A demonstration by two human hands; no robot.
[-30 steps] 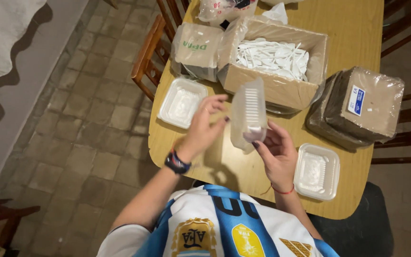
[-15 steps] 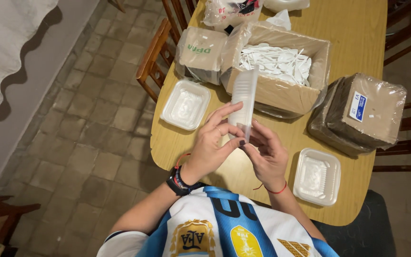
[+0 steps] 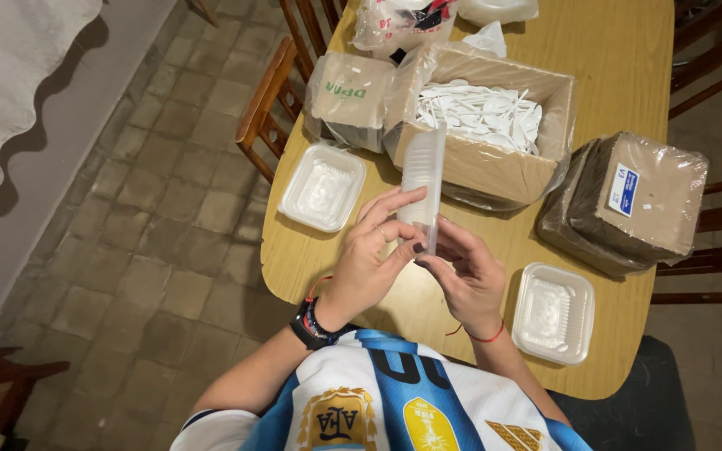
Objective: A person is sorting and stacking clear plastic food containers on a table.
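Wooden table (image 3: 628, 58), rounded corners, tiled floor at 9 o'clock. One stack of clear trays (image 3: 424, 185), upright at centre, pinched between left hand (image 3: 371, 255) and right hand (image 3: 466, 274). Two single trays (image 3: 322, 187) (image 3: 553, 312), 10 and 4 o'clock, near edges. One cutlery box (image 3: 482, 138), 12 o'clock.

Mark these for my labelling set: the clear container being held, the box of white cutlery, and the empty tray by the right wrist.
clear container (image 3: 424, 171), head view, upper body.
box of white cutlery (image 3: 482, 171), head view, front cardboard wall.
empty tray (image 3: 555, 311), head view, inner floor.
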